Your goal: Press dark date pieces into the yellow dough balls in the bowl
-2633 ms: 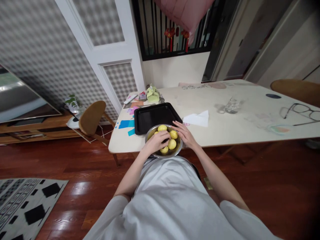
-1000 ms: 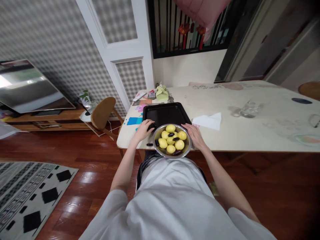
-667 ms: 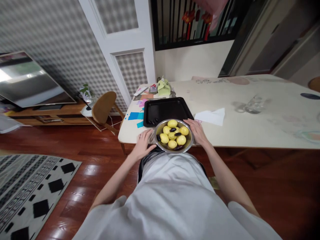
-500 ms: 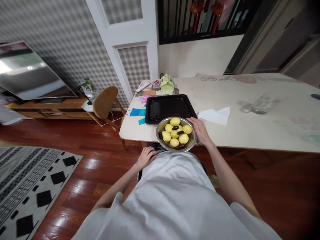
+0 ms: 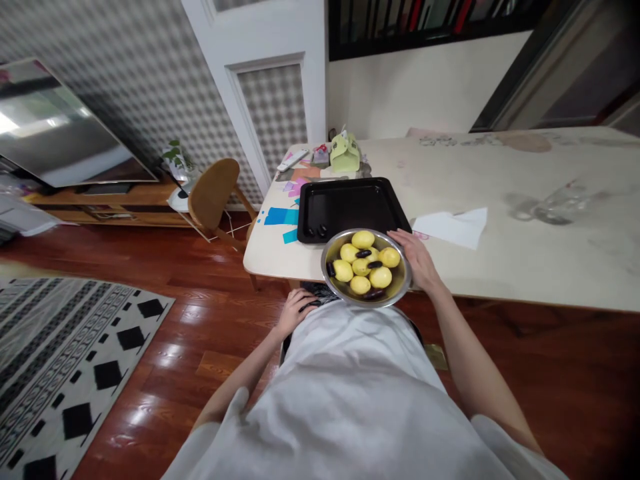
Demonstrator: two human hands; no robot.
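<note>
A metal bowl [image 5: 400,293] stands at the table's near edge, holding several yellow round fruits [image 5: 363,239] and a few small dark pieces [image 5: 363,254]. My right hand [image 5: 419,261] lies against the bowl's right rim with its fingers stretched out along it. My left hand [image 5: 296,310] is below the table edge at my lap, its fingers bent and together against dark fabric; whether they hold anything is hidden. Behind the bowl lies a black baking tray [image 5: 353,203] with a few dark pieces [image 5: 316,231] in its near left corner.
A white napkin [image 5: 453,225] lies right of the tray and a clear glass [image 5: 555,203] farther right. Coloured paper scraps [image 5: 280,217] and a green box [image 5: 345,143] sit at the table's left end. A wooden chair [image 5: 213,193], a television [image 5: 55,133] and a patterned rug [image 5: 60,347] are on the left.
My left hand left the bowl, reached to the tray and the table edge, then dropped to my lap. Dark pieces now lie in the tray corner. My right hand stayed at the bowl's rim.
</note>
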